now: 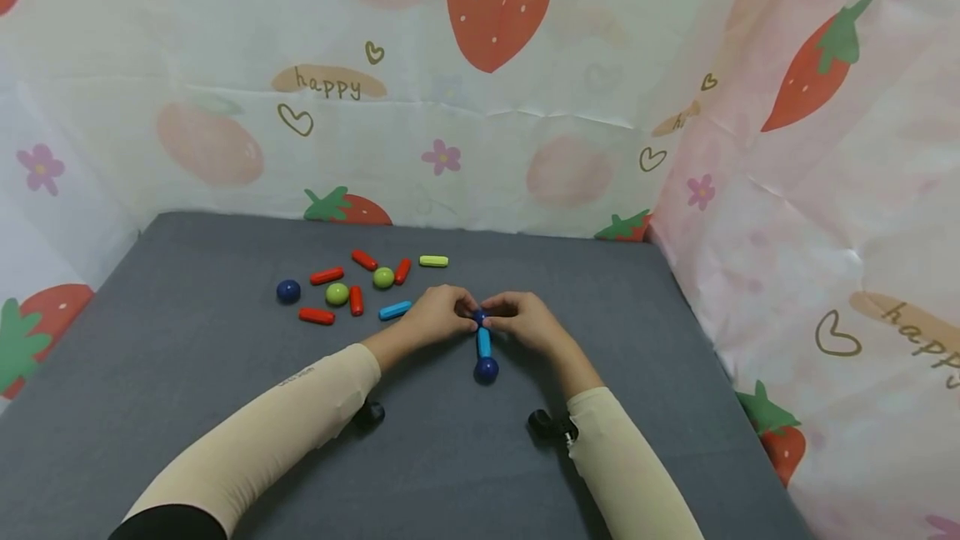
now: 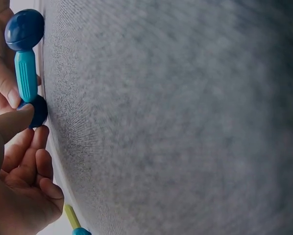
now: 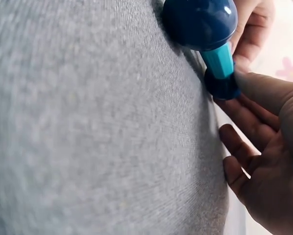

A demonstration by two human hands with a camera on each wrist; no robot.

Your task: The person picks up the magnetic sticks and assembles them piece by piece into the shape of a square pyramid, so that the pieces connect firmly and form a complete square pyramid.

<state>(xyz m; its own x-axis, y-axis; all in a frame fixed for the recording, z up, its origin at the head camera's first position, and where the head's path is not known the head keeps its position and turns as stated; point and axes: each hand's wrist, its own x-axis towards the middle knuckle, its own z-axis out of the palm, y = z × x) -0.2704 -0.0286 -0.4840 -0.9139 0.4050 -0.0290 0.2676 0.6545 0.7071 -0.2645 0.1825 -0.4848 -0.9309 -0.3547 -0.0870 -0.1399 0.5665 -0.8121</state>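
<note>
A light-blue rod (image 1: pixel 483 343) joins two dark-blue balls into a dumbbell shape on the grey table. The near ball (image 1: pixel 486 370) lies on the cloth, toward the wearer. My left hand (image 1: pixel 438 312) pinches the far ball (image 2: pixel 39 111) between thumb and fingers from the left. From the other side my right hand (image 1: pixel 528 322) pinches that same ball, its thumb showing against it in the right wrist view. The fingers partly cover the far ball in the head view. Beside the left hand lies a loose light-blue rod (image 1: pixel 394 311).
Left of the hands lie several red rods (image 1: pixel 327 276), two green balls (image 1: pixel 337 294), a dark-blue ball (image 1: pixel 288 292) and a yellow-green rod (image 1: pixel 433 261). A strawberry-print curtain (image 1: pixel 480 148) borders the table (image 1: pixel 615 473) at the back and sides.
</note>
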